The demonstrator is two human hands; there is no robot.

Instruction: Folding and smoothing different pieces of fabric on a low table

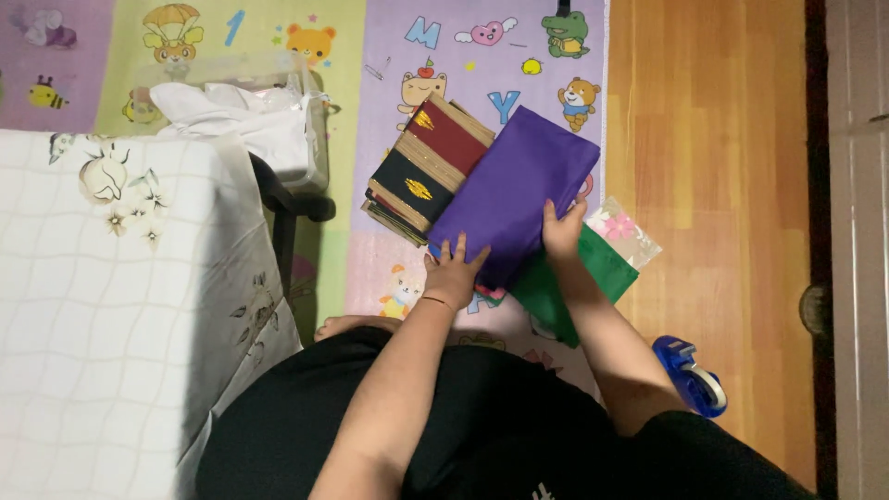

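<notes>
Purple folded cloth (514, 190) centre frame | left hand (454, 273) flat, open on its near edge | right hand (562, 231) pressing its right corner | green cloth (574, 282) underneath | striped dark stack (421, 171) beside, already folded.

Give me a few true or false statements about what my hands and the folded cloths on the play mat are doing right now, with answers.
1. Both hands rest on the purple cloth. True: left hand, right hand.
2. The purple cloth lies under the green cloth. False: purple lies on top.
3. A blue tape dispenser sits on the wooden floor. True.
4. The striped cloths lie right of the purple one. False: they lie left.
</notes>
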